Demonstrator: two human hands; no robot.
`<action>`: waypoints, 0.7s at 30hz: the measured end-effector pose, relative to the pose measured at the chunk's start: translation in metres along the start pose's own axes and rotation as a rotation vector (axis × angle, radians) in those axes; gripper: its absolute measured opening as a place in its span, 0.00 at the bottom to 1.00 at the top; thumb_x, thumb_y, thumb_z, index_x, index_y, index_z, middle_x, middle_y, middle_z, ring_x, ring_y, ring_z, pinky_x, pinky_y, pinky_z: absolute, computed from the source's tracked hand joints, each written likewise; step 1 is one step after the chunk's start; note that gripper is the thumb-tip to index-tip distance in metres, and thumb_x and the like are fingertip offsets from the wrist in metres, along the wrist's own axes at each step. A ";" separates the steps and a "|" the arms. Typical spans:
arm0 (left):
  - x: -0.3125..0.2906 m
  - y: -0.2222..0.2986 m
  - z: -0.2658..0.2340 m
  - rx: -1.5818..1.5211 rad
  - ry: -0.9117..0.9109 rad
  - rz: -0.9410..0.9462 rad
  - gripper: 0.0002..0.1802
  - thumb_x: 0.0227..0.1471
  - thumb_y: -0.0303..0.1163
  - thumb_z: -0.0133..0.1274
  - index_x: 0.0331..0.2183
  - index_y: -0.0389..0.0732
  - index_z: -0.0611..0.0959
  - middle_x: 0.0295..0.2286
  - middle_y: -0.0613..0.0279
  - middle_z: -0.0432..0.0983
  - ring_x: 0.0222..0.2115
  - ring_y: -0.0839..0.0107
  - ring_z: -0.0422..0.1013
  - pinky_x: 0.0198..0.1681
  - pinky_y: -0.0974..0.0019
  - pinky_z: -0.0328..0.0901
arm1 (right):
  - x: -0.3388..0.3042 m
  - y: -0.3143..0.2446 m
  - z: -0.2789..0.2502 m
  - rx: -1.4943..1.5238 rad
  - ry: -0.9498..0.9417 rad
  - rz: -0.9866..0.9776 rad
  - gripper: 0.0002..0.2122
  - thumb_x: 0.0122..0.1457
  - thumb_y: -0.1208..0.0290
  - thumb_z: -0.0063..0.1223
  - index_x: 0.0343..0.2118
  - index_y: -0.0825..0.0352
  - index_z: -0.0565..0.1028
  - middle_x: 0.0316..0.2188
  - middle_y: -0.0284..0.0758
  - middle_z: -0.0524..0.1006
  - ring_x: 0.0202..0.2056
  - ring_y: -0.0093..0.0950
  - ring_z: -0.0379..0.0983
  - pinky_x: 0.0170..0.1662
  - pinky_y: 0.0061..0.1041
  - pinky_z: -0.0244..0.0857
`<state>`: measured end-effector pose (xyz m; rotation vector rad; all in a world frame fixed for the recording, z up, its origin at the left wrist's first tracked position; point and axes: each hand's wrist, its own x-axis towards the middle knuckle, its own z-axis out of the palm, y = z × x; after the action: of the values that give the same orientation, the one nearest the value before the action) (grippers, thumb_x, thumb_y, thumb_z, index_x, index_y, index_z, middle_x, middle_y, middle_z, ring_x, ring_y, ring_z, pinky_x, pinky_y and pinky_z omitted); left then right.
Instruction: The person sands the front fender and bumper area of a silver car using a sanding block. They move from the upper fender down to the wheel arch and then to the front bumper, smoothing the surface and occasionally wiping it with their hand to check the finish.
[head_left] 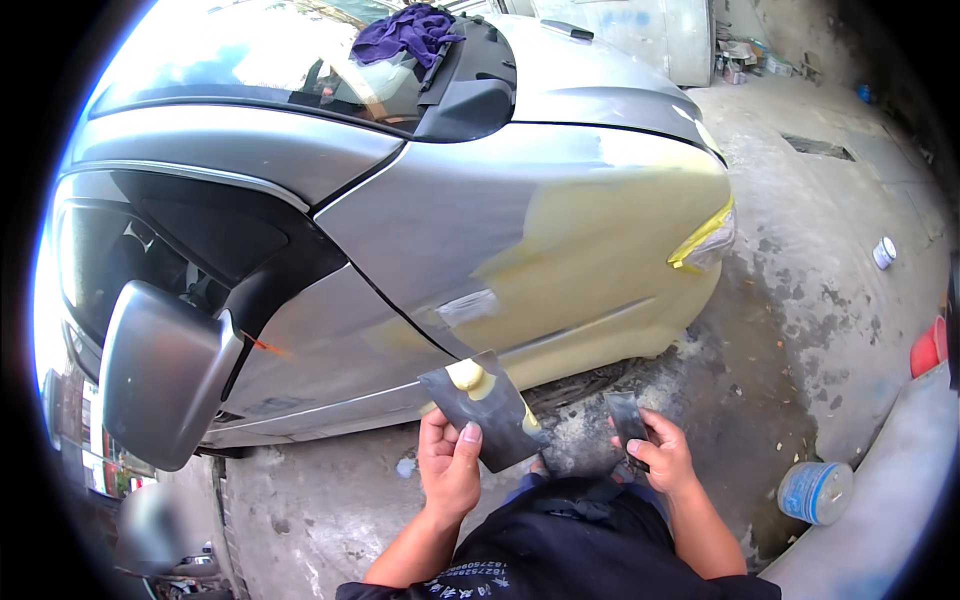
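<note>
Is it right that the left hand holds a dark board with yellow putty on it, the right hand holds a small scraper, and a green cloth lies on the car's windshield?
Not quite. The head view shows that the cloth on the windshield is purple, not green. The rest holds: the left hand holds a dark board with yellow putty on it, and the right hand holds a small scraper.

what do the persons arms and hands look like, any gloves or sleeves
No gloves: both the left hand and right hand are bare, as are the forearms up to the lower edge of the view. No watch, ring or band shows. The only clothing visible is a dark navy garment at the bottom, with small white print near its hem.
</note>
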<state>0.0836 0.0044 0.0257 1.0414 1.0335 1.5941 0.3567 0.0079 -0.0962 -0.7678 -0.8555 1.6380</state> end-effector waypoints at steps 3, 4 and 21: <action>-0.012 -0.007 0.004 0.038 0.003 -0.029 0.19 0.58 0.22 0.50 0.51 0.35 0.67 0.41 0.60 0.74 0.43 0.76 0.69 0.53 0.67 0.60 | -0.008 -0.002 -0.008 -0.010 0.034 0.020 0.23 0.57 0.85 0.51 0.57 0.76 0.66 0.52 0.42 0.72 0.52 0.30 0.71 0.55 0.31 0.67; -0.016 -0.008 0.006 0.040 0.011 -0.041 0.19 0.59 0.22 0.50 0.51 0.34 0.67 0.41 0.60 0.74 0.43 0.76 0.69 0.54 0.66 0.60 | -0.009 -0.005 -0.008 -0.082 0.046 0.002 0.23 0.57 0.84 0.50 0.57 0.76 0.66 0.52 0.42 0.73 0.51 0.30 0.72 0.55 0.30 0.67; -0.023 -0.016 -0.017 -0.021 -0.119 -0.079 0.19 0.60 0.22 0.48 0.52 0.34 0.67 0.47 0.55 0.74 0.47 0.72 0.70 0.55 0.64 0.62 | -0.018 -0.013 0.095 -0.756 -0.100 -0.321 0.10 0.61 0.67 0.53 0.37 0.70 0.76 0.30 0.41 0.76 0.32 0.36 0.74 0.37 0.30 0.67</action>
<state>0.0761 -0.0167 0.0018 1.0557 0.9639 1.4582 0.2877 -0.0219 -0.0336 -0.9927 -1.6185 1.0566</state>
